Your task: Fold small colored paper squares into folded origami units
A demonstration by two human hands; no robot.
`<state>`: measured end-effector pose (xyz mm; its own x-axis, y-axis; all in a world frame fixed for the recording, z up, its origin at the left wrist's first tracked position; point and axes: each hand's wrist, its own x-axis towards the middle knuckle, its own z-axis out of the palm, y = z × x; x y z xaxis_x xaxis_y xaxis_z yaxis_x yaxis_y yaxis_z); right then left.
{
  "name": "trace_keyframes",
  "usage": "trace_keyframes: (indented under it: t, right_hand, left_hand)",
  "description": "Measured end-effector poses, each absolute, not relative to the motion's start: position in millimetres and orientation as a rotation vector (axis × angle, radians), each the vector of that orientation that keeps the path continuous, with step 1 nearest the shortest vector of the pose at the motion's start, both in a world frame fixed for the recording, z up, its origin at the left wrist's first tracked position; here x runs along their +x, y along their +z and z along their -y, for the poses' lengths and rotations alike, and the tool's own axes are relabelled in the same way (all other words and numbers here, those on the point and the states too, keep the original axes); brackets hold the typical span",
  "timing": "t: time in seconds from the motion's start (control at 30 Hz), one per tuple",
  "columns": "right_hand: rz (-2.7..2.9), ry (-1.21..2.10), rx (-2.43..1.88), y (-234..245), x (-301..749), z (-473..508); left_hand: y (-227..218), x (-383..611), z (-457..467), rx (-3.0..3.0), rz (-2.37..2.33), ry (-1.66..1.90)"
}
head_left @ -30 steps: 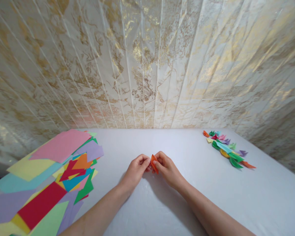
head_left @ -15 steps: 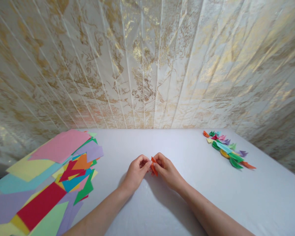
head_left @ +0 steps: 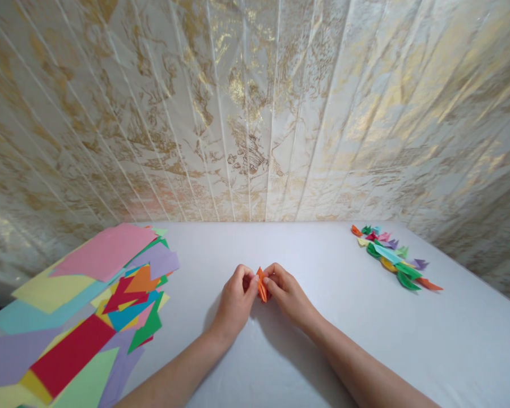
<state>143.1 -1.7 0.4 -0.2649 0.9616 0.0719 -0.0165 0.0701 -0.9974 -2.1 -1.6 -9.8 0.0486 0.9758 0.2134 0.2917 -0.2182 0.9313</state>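
Between my hands, a little above the white table, is a small folded orange paper piece, narrow and pointed at its top and bottom. My left hand pinches its left side between thumb and fingers. From the right, my right hand grips the other side the same way, thumb toward me. Fingertips behind the paper are partly hidden. A fold line runs down the lower half of the piece.
Loose coloured paper sheets and scraps spread over the table's left side. At the far right lies a cluster of small folded paper pieces in many colours. A gold-patterned curtain hangs behind the table.
The orange paper has turned slightly and shifted a little left, showing more of its front. Both hands keep their pinch, with fingers slightly repositioned.
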Motion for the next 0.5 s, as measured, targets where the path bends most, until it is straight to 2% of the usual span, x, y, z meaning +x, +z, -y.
trace_keyframes:
  t: [0.5]
  right_hand:
    - [1.359, 1.31, -1.024, -13.7, 148.8, -7.4]
  left_hand:
    - [-8.1, 1.3, -2.0, 1.298, -1.06, 1.121]
